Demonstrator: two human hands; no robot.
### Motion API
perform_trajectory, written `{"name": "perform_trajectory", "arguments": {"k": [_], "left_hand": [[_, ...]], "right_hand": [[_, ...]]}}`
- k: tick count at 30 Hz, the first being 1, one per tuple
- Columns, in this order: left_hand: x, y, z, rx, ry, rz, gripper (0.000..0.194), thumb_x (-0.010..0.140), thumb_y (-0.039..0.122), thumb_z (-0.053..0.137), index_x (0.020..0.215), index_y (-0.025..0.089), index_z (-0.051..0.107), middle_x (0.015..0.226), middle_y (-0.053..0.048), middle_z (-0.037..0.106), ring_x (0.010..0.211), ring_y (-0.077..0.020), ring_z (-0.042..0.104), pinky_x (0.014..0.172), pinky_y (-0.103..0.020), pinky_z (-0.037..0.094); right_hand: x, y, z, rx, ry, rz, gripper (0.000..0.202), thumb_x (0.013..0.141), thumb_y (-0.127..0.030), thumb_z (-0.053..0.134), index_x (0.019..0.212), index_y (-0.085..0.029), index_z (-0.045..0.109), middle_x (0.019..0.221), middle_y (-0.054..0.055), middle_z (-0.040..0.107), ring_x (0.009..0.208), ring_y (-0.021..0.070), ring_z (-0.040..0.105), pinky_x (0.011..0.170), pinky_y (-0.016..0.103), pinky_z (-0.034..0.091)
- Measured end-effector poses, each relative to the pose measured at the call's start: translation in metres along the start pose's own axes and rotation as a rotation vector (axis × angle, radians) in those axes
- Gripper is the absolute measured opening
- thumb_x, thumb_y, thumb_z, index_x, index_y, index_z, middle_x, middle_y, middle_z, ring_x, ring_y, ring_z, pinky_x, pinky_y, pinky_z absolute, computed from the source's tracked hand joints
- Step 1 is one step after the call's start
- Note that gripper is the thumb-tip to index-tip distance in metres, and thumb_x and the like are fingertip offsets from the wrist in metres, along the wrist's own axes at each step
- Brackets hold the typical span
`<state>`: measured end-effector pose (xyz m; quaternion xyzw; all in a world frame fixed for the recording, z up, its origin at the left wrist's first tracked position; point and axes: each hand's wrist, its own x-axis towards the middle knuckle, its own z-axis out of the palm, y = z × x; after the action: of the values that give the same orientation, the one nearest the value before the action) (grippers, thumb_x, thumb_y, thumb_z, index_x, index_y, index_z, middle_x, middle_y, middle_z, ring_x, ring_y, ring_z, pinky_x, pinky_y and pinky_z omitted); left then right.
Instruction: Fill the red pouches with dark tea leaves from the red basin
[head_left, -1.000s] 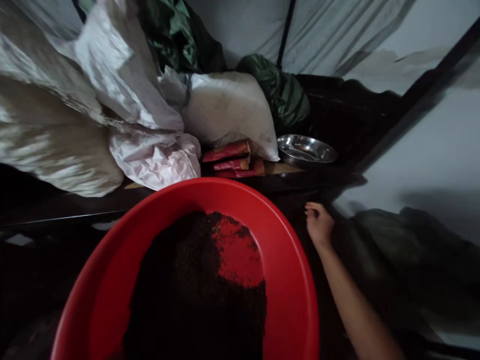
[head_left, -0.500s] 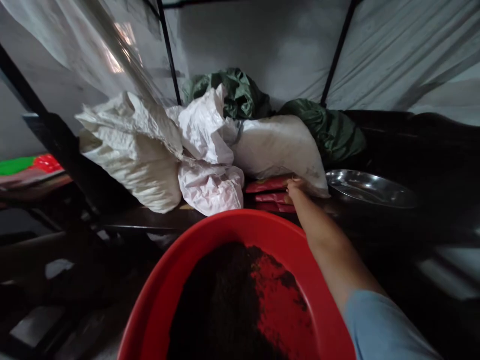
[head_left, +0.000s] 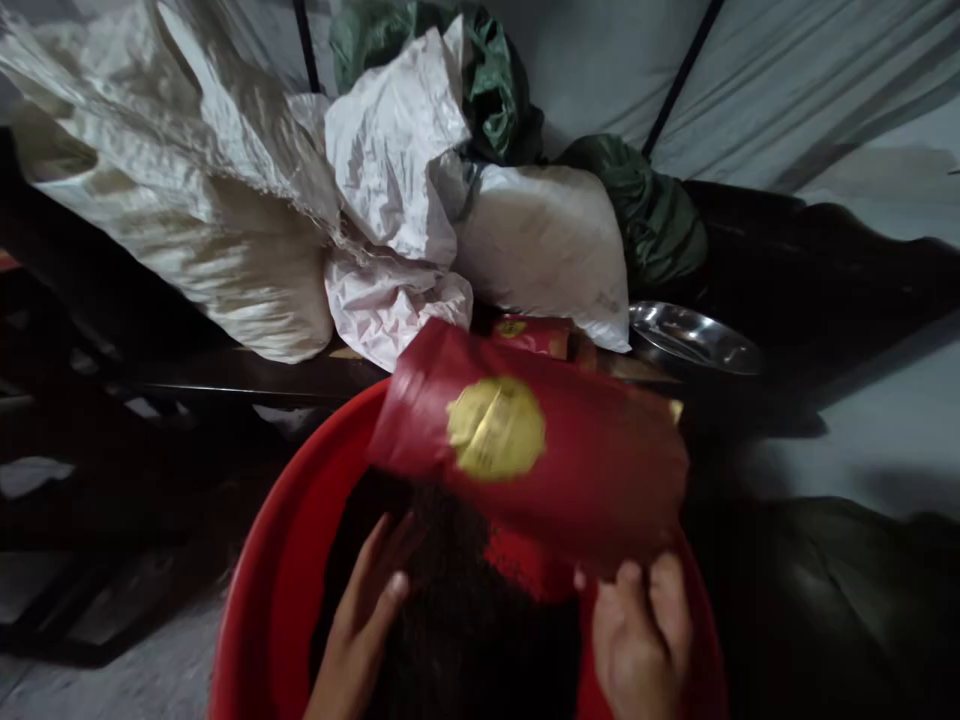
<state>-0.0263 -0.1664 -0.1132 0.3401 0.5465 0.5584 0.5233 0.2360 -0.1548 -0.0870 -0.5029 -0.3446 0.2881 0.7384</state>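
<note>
A red bag with a round yellow label (head_left: pixel 577 440) is tilted over a red tub (head_left: pixel 259 590). My right hand (head_left: pixel 641 625) grips the bag's lower right edge, fingers closed on it. My left hand (head_left: pixel 367 605) is over the left part of the tub, thumb and fingers apart, touching nothing that I can see. Dark loose material, like soil or tea leaves (head_left: pixel 480 620), lies in the tub, with bare red bottom showing behind it. The bag is slightly blurred, and whether its end is unsealed cannot be made out.
Behind the tub, a dark bench (head_left: pixel 247 372) carries a cream woven sack (head_left: pixel 247 250), a white sack (head_left: pixel 397 140), a fuller white sack (head_left: pixel 547 240) and green bags (head_left: pixel 645 210). Another red packet (head_left: pixel 532 335) and a shiny metal tray (head_left: pixel 694 338) lie there too.
My right hand has taken a red bag off the bench and brought it back over the tub. My left hand has come into view. The camera has tipped down and closer.
</note>
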Motion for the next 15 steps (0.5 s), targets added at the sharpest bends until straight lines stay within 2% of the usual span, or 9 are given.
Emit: {"name": "perform_trajectory", "arguments": {"k": [1,3,5,7,9,11,12,13,15], "left_hand": [[0.005,0.006,0.01,-0.146,0.053,-0.04,0.073,0.082,0.063,0.082,0.145,0.03,0.064,0.144,-0.011,0.071,0.126,-0.0358,0.072,0.092,-0.045,0.069],[0.012,0.016,0.024,-0.287,0.178,-0.074,0.069,0.074,0.062,0.089,0.129,0.025,0.071,0.123,-0.01,0.079,0.108,-0.0314,0.079,0.084,-0.04,0.07],[0.014,0.024,0.027,-0.281,0.242,-0.063,0.058,0.071,0.059,0.093,0.111,0.021,0.075,0.101,-0.005,0.081,0.088,-0.024,0.08,0.076,-0.03,0.069],[0.014,0.03,0.023,-0.203,0.231,0.01,0.047,0.074,0.056,0.092,0.098,0.019,0.075,0.091,-0.002,0.079,0.078,-0.0201,0.078,0.072,-0.026,0.068],[0.014,0.034,0.018,-0.06,0.207,0.174,0.035,0.085,0.052,0.084,0.097,0.02,0.077,0.091,-0.001,0.08,0.077,-0.0187,0.079,0.071,-0.024,0.067],[0.014,0.039,0.014,0.155,0.209,0.44,0.018,0.091,0.039,0.079,0.095,0.022,0.079,0.086,0.002,0.08,0.071,-0.0144,0.077,0.067,-0.016,0.063],[0.014,0.042,0.014,0.266,0.193,0.585,0.009,0.092,0.031,0.077,0.093,0.022,0.079,0.084,0.003,0.081,0.069,-0.0126,0.077,0.065,-0.013,0.061],[0.015,0.045,0.014,0.357,0.157,0.724,0.006,0.093,0.023,0.073,0.093,0.022,0.079,0.085,0.003,0.081,0.07,-0.0121,0.077,0.066,-0.012,0.061],[0.017,0.049,0.017,0.444,0.016,0.937,0.018,0.094,0.011,0.064,0.099,0.021,0.078,0.096,0.0,0.084,0.082,-0.0151,0.081,0.076,-0.017,0.065]], "right_hand": [[-0.024,0.009,-0.013,-0.026,-0.002,0.064,0.024,0.098,-0.048,0.069,0.096,-0.025,0.062,0.077,0.001,0.07,0.066,0.0178,0.065,0.059,0.028,0.055],[-0.056,0.028,-0.036,-0.162,-0.053,0.168,0.032,0.098,-0.055,0.066,0.091,-0.024,0.066,0.078,0.004,0.072,0.068,0.0201,0.068,0.062,0.03,0.059],[-0.07,0.044,-0.055,-0.338,-0.176,0.267,0.041,0.095,-0.063,0.067,0.085,-0.023,0.07,0.078,0.007,0.074,0.07,0.0229,0.072,0.067,0.032,0.063],[-0.072,0.051,-0.065,-0.462,-0.281,0.339,0.047,0.088,-0.069,0.071,0.08,-0.022,0.073,0.081,0.01,0.077,0.075,0.0259,0.075,0.072,0.034,0.064],[-0.064,0.05,-0.068,-0.535,-0.315,0.409,0.053,0.079,-0.073,0.075,0.089,-0.021,0.076,0.08,0.011,0.077,0.07,0.0264,0.075,0.066,0.035,0.064],[-0.05,0.043,-0.063,-0.54,-0.291,0.487,0.069,0.077,-0.076,0.072,0.116,-0.02,0.075,0.069,0.006,0.074,0.052,0.0233,0.068,0.051,0.034,0.058],[-0.041,0.038,-0.059,-0.508,-0.277,0.505,0.076,0.08,-0.076,0.069,0.131,-0.019,0.07,0.065,0.004,0.072,0.045,0.0219,0.063,0.046,0.034,0.054],[-0.032,0.033,-0.053,-0.473,-0.267,0.482,0.079,0.084,-0.073,0.064,0.141,-0.019,0.064,0.064,0.003,0.072,0.042,0.022,0.061,0.044,0.035,0.054],[-0.017,0.025,-0.04,-0.441,-0.28,0.34,0.07,0.09,-0.065,0.06,0.147,-0.024,0.062,0.075,0.007,0.077,0.054,0.0275,0.07,0.053,0.042,0.061]]}}
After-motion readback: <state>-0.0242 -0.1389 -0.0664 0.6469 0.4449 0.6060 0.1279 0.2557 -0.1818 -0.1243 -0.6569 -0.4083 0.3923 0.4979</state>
